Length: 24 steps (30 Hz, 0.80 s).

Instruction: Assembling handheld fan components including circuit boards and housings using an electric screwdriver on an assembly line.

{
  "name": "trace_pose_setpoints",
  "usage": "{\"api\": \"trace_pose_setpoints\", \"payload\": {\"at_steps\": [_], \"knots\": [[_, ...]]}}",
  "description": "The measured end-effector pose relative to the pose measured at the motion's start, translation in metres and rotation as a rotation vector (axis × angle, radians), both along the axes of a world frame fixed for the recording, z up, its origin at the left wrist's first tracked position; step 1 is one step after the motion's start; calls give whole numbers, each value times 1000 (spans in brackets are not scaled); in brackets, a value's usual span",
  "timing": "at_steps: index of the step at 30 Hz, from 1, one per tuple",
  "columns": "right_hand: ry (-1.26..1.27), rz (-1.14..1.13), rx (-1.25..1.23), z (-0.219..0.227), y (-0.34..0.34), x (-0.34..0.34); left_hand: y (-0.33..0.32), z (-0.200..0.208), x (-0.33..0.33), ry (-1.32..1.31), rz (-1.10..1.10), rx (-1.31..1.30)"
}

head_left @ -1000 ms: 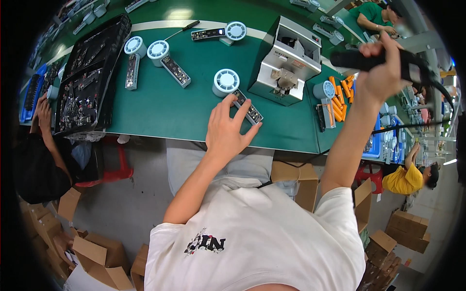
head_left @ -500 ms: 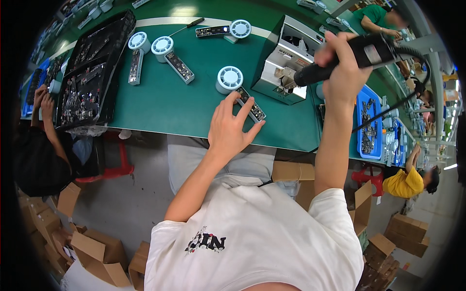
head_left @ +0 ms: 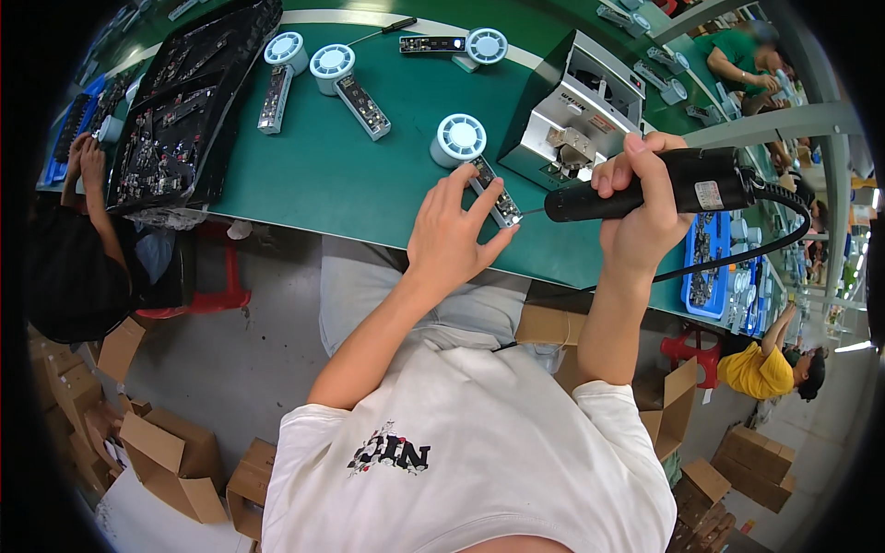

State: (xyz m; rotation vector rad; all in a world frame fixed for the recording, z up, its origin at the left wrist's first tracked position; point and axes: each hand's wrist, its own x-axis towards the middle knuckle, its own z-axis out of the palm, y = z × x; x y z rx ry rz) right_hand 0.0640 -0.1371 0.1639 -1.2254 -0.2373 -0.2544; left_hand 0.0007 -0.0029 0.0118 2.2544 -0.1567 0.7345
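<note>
My right hand [head_left: 648, 207] is wrapped round a black electric screwdriver [head_left: 710, 180]. It lies nearly level, and its thin bit points left to the near end of a grey housing with a circuit board [head_left: 506, 214]. Whether the bit touches a screw there is too small to tell. My left hand [head_left: 447, 226] grips the sides of that housing between thumb and fingers, holding it against the green bench. A round light-blue slotted head [head_left: 458, 140] sits at the housing's far end. Behind the screwdriver stands a silver and black screw feeder [head_left: 572, 129].
More blue-headed units [head_left: 362, 106] lie across the bench [head_left: 350, 194], with a thin screwdriver [head_left: 399, 25] beyond. A black tray [head_left: 161, 161] of circuit boards is at left, a blue bin [head_left: 705, 267] at right. The screwdriver's cable [head_left: 800, 226] loops right. Co-workers sit on both sides.
My right hand has brought the electric screwdriver down and nearer, away from the screw feeder to the housing's end. My left hand still holds the housing; the whole view has shifted slightly.
</note>
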Motion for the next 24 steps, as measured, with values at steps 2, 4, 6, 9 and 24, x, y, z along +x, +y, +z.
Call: {"api": "trace_pose_setpoints", "payload": {"at_steps": [2, 4, 6, 9, 24], "knots": [[1, -3, -2, -1, -1, 0, 0, 0, 0, 2, 0, 2], [14, -16, -16, -2, 0, -1, 0, -1, 0, 4, -3, -1], [3, -23, -13, -5, 0, 1, 0, -1, 0, 7, -5, -2], [-16, -29, -5, -8, -2, -1, -1, 0, -1, 5, -5, -3], [16, 9, 18, -2, -3, 0, 0, 2, 0, 10, -3, 6]]}}
